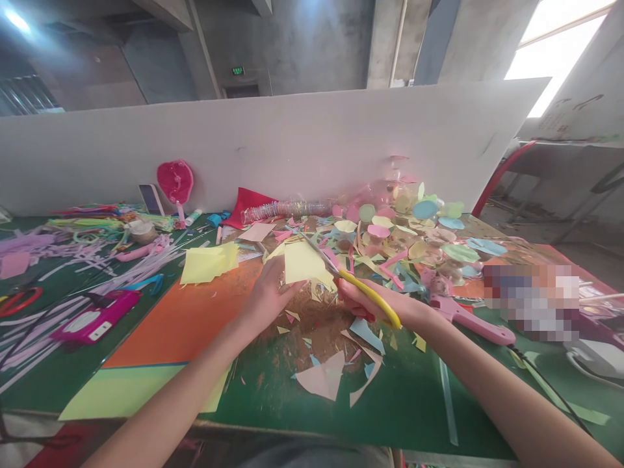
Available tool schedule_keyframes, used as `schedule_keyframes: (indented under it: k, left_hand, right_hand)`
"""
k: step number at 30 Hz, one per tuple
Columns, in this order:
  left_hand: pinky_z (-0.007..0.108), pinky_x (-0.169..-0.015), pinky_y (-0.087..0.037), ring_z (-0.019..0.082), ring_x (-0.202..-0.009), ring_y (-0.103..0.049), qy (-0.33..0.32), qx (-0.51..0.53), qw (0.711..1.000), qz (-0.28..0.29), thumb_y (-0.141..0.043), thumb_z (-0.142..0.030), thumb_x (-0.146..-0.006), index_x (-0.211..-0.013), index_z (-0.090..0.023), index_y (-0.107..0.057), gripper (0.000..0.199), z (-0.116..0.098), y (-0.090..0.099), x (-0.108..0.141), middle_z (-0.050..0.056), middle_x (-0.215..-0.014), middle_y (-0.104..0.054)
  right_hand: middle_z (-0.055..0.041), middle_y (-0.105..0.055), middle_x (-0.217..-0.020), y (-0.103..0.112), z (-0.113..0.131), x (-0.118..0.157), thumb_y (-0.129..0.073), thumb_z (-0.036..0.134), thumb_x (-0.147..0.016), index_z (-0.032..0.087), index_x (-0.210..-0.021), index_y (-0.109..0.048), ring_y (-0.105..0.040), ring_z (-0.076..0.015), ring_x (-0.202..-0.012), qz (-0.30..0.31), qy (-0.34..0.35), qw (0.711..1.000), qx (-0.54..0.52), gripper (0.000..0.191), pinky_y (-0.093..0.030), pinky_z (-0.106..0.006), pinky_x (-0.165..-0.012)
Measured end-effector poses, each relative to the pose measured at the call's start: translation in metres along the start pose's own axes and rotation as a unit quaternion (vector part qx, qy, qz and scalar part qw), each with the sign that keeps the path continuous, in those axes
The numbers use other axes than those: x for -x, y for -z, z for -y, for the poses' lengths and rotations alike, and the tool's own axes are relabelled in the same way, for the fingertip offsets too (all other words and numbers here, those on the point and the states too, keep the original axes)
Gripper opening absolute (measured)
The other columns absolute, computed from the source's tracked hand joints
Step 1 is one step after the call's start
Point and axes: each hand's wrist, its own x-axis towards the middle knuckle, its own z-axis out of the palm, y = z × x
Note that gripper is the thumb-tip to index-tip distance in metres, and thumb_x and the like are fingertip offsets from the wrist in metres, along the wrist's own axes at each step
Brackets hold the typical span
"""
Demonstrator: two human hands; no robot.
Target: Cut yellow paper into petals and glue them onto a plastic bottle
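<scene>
My left hand (pixel 273 288) is closed on a piece of pale yellow paper (pixel 303 263), holding it up over the middle of the table. My right hand (pixel 359 299) grips yellow-handled scissors (pixel 371 298). Their blades point up and to the left and lie across the paper's upper right side. Some of my right fingers are hidden behind the handles. Left of my left hand, a stack of yellow paper (pixel 209 263) rests on an orange sheet (pixel 180 318). Below my hands lie a cut pink scrap (pixel 322 377) and a blue scrap (pixel 366 335).
Many paper circles and offcuts (pixel 377 231) pile up behind my hands. A pink glue gun (pixel 472 322) with a cord lies at right. A magenta box (pixel 100 316), pale strips and orange-handled scissors (pixel 20 301) are at left. A white panel (pixel 292 143) borders the table's back.
</scene>
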Motion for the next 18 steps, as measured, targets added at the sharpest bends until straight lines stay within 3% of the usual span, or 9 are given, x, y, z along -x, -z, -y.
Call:
schedule_keyframes:
  k: [7,13,18]
  left_hand:
    - [0.038,-0.093,-0.049,0.026,-0.107,-0.063,0.038,-0.004,0.999,0.017,-0.060,-0.051,-0.085,-0.114,-0.022,-0.060,0.040,-0.004,0.003,0.000,0.010,-0.114,-0.068]
    - [0.040,-0.103,-0.044,0.027,-0.120,-0.059,0.063,0.064,0.996,0.012,-0.057,-0.049,-0.087,-0.122,-0.023,-0.058,0.044,0.002,0.002,0.001,0.011,-0.119,-0.067]
    - [0.038,-0.104,-0.043,0.027,-0.126,-0.054,0.058,0.114,0.992,-0.009,-0.053,-0.043,-0.089,-0.133,-0.023,-0.051,0.049,0.009,0.001,0.001,0.010,-0.128,-0.062]
  right_hand:
    - [0.0084,-0.035,-0.057,-0.001,-0.001,0.000,-0.038,0.071,-0.092,0.023,-0.071,-0.035,-0.030,-0.0066,-0.046,-0.029,-0.013,1.000,-0.001,0.053,-0.030,-0.022,-0.044]
    - [0.0083,-0.037,-0.050,-0.001,-0.001,0.000,-0.038,0.074,-0.091,0.022,-0.064,-0.036,-0.034,-0.0061,-0.038,-0.082,-0.057,0.995,0.008,0.057,-0.029,-0.022,-0.040]
    - [0.0076,-0.032,-0.056,0.002,0.001,0.002,-0.034,0.075,-0.091,0.023,-0.068,-0.032,-0.030,-0.0080,-0.047,-0.027,-0.032,0.999,0.009,0.057,-0.031,-0.023,-0.045]
